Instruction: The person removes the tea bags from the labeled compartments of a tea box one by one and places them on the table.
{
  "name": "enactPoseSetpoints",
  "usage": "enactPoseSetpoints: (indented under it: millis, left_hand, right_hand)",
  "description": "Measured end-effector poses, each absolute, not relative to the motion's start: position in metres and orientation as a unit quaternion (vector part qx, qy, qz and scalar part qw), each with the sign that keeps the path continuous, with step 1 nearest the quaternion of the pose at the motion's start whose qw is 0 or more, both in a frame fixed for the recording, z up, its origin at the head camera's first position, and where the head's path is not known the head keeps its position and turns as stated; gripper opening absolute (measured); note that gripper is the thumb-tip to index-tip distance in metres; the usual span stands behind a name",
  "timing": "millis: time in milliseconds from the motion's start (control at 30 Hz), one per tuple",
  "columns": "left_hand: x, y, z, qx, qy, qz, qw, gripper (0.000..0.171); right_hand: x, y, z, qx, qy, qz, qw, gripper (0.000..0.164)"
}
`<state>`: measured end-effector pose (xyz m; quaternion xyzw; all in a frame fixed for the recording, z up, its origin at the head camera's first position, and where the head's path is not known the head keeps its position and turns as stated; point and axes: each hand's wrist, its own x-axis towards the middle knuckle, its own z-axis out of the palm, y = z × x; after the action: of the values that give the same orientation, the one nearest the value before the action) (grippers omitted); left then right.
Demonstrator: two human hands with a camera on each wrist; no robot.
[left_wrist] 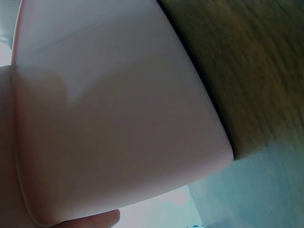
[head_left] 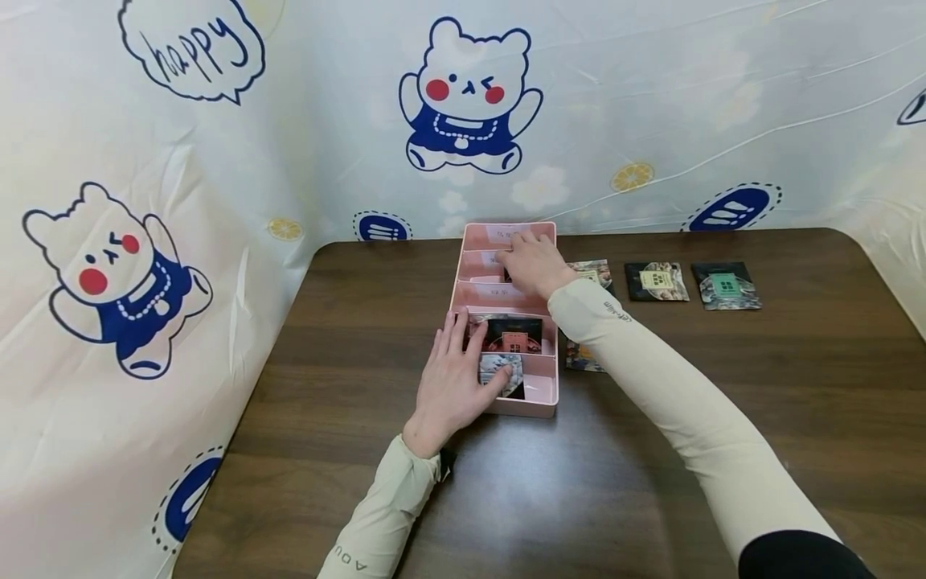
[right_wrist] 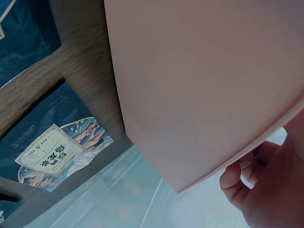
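Observation:
A long pink divided box stands on the table, its compartments in a row away from me. My left hand rests across its near left side with fingers spread over the rim and the thumb over the front compartment. Beside that thumb lie a grey-white patterned sachet and, one compartment further, a black sachet with a red label. My right hand reaches into the far compartments with bent fingers. A dark tea sachet shows at its thumb, mostly hidden by the hand.
Right of the box lie several tea sachets: one with a cream label, one with a green label, one partly under the right forearm, and an orange-blue one. A printed cloth hangs behind the wooden table.

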<state>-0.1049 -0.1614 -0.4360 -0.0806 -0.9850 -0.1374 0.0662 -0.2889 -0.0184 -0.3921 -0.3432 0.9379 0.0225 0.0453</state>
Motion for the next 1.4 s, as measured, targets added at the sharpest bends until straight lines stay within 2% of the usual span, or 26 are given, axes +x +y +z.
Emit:
enactPoseSetpoints:
  millis: [500,733,967,1200,1400]
  left_hand:
    - [-0.104,-0.161,-0.435,-0.075,-0.985,-0.143,0.061,0.074]
    - [-0.104,-0.161,-0.434,-0.075,-0.985,-0.142,0.057,0.074]
    - [-0.104,-0.161,-0.434,-0.077,-0.985,-0.144,0.062,0.074]
    - [-0.104,-0.161,-0.434,-0.075,-0.985,-0.146,0.060,0.074]
    - [-0.103,-0.161,-0.434,-0.076,-0.984,-0.150,0.063,0.074]
  right_hand:
    - [-0.284,-0.013,-0.394,-0.374,0.926,0.014,-0.036,0.033]
    - [-0.284,-0.009,-0.392,-0.378,0.925,-0.008,-0.024,0.033]
    - [-0.285,-0.001,-0.390,-0.351,0.934,-0.058,0.019,0.047]
    - [-0.287,0.014,-0.389,-0.332,0.939,-0.080,0.031,0.038]
    - [-0.289,0.029,-0.393,-0.331,0.937,-0.102,0.034,0.040]
